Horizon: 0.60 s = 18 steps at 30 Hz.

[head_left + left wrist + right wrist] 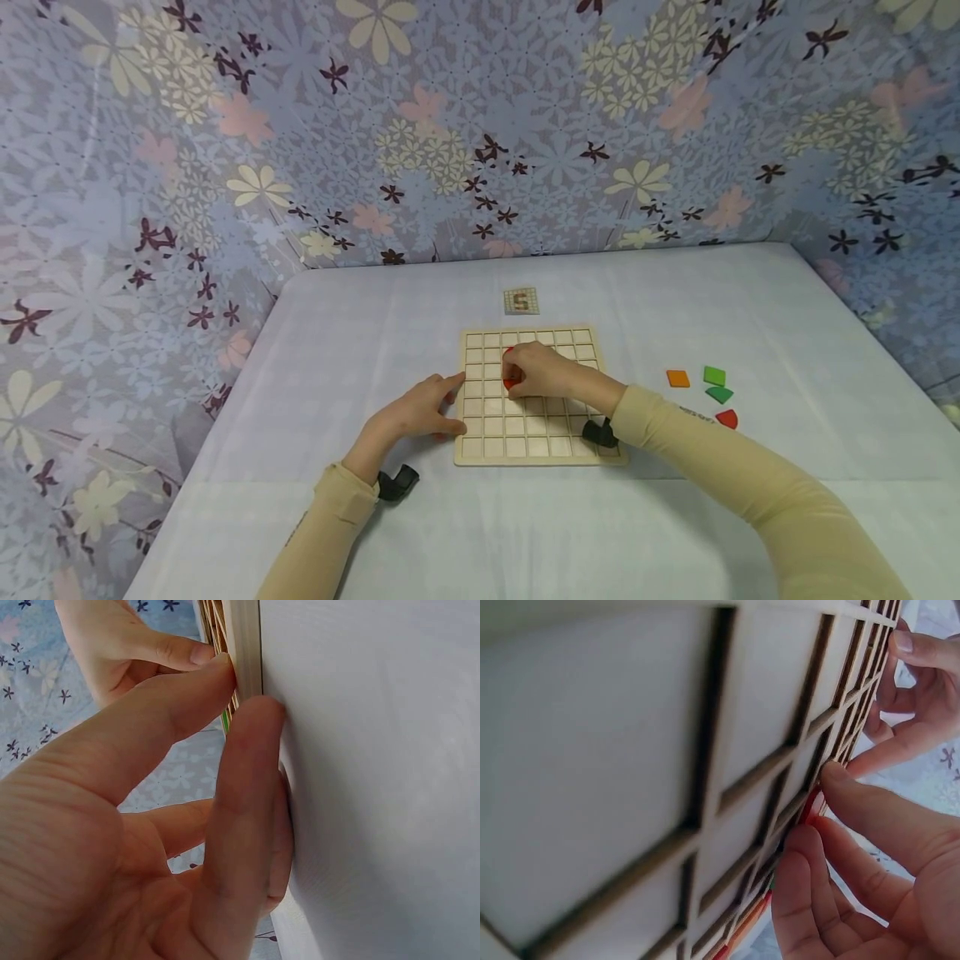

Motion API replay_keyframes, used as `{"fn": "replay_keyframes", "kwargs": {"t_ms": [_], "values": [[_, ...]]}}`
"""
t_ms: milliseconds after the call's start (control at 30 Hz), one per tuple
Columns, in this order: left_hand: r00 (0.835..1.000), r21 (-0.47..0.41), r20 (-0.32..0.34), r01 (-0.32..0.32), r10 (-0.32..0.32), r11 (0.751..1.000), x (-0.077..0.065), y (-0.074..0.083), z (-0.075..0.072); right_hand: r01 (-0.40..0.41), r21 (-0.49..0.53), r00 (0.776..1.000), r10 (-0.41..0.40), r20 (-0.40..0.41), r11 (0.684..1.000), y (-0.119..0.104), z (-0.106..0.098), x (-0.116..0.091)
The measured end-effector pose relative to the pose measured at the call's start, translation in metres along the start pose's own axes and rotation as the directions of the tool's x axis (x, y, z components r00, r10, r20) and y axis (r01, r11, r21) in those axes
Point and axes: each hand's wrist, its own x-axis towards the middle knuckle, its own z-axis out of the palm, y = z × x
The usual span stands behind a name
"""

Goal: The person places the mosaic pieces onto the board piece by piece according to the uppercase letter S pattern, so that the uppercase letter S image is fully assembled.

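Note:
A light wooden board (537, 450) with a grid of square cells lies on the white table. My right hand (540, 369) is over its upper middle, pinching a small red piece (812, 806) against the grid; fingers hide much of it. Red also shows past the fingertips in the head view, though I cannot tell whether it is one piece or two. My left hand (418, 408) touches the board's left edge with thumb and forefinger, its fingers fairly straight and spread. In the left wrist view, the fingertips rest by the board's side (246, 645).
Right of the board lie an orange square (678, 379), a light green square (714, 376), a darker green piece (719, 393) and a red quarter-round piece (727, 418). A small pattern card (521, 301) lies behind the board. Flowered cloth (450, 125) hangs at the back.

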Motion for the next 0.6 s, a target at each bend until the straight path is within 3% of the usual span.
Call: {"fn": "replay_keyframes", "kwargs": {"t_ms": [100, 300, 600], "values": [[1.000, 0.010, -0.001, -0.003, 0.003, 1.000, 0.000, 0.000, 0.000, -0.008, 0.042, 1.000, 0.009, -0.018, 0.999, -0.002, -0.011, -0.001], [1.000, 0.012, 0.004, 0.008, -0.008, 1.000, 0.001, 0.001, 0.000, -0.021, 0.146, 0.990, 0.041, -0.137, 0.989, -0.009, -0.051, -0.013], [1.000, 0.020, -0.002, 0.015, -0.015, 1.000, 0.000, 0.003, 0.000, -0.051, 0.226, 0.968, 0.104, -0.229, 0.973, -0.004, -0.092, -0.054]]}}
